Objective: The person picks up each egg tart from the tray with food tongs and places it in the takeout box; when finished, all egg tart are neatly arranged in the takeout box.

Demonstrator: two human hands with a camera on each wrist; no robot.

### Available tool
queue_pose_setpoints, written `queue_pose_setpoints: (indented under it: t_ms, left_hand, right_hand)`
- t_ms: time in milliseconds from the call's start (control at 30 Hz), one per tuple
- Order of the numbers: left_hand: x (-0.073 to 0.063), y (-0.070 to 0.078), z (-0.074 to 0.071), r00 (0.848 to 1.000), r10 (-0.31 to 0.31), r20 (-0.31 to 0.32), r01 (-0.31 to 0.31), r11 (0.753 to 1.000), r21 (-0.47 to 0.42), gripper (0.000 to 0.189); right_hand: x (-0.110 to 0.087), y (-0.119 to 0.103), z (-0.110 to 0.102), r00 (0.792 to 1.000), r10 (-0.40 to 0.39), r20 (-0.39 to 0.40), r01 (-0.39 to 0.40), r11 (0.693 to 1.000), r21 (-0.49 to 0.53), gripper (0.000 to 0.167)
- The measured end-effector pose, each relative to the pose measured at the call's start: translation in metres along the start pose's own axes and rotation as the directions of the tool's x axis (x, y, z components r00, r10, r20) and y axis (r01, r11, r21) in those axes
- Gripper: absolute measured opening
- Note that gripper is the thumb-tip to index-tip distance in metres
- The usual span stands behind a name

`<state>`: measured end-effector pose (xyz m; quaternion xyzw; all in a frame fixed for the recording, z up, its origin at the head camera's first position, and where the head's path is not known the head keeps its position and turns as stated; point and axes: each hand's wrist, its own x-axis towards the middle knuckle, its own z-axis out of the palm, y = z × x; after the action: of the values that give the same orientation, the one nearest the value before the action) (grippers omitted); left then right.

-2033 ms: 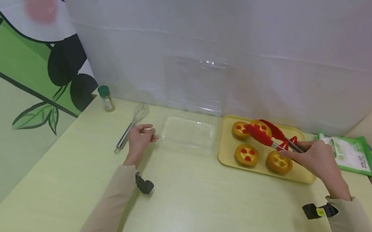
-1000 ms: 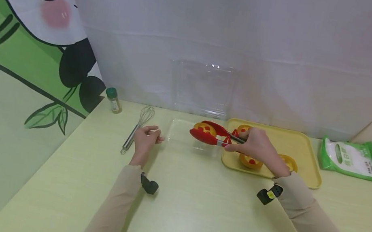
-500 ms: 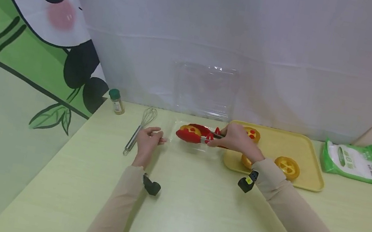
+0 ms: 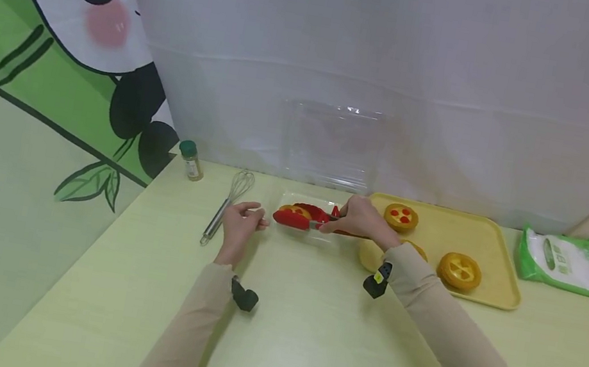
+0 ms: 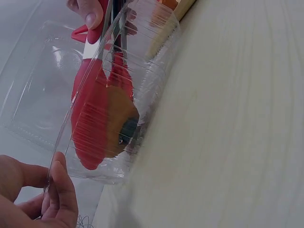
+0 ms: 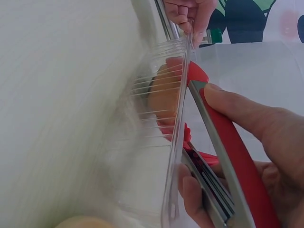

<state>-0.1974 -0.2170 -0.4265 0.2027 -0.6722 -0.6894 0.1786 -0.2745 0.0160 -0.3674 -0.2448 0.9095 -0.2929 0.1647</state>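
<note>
My left hand (image 4: 239, 226) pinches the near left rim of a clear plastic clamshell box (image 5: 59, 137), whose lid (image 4: 333, 141) stands raised at the back. In my right hand (image 4: 364, 219) are tongs (image 6: 221, 137) with red scalloped heads and metal-and-red handles. Between the heads sits a round golden tart (image 5: 119, 118) with red dots, down inside the left part of the box. Through the ribbed clear wall, the left wrist view shows tart and tong heads low in the box. Whether the tart touches the box floor, I cannot tell.
A yellow tray (image 4: 442, 227) at right carries a red-dotted tart (image 4: 401, 216), a plain-topped tart (image 4: 459, 271) and another mostly hidden by my right sleeve. Beyond lies a green-white bag (image 4: 568, 262). At left are a wire whisk (image 4: 226, 208) and a green-capped bottle (image 4: 191, 161).
My right hand has carried the tart in the tongs leftward from the tray and lowered it into the clear box. The left hand keeps its place at the box rim.
</note>
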Motion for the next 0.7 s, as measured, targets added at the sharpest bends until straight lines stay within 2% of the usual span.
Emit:
queue_pose_setpoints:
  t_ms: [267, 467, 700]
  left_hand:
    - [0.002, -0.003, 0.002, 1.0, -0.002, -0.005, 0.002, 1.0, 0.006, 0.027]
    - [0.002, -0.002, 0.001, 1.0, -0.005, 0.0, 0.005, 1.0, 0.017, 0.028]
    - [0.002, -0.003, 0.0, 1.0, -0.01, -0.002, 0.01, 1.0, 0.012, 0.028]
  right_hand:
    - [0.004, 0.0, 0.0, 0.999, 0.015, 0.034, -0.015, 1.0, 0.0, 0.055]
    - [0.005, 0.005, -0.004, 0.996, 0.063, 0.055, -0.065, 0.998, 0.025, 0.06]
    - [-0.002, 0.013, -0.012, 0.991, 0.129, 0.03, -0.13, 0.989, 0.068, 0.066]
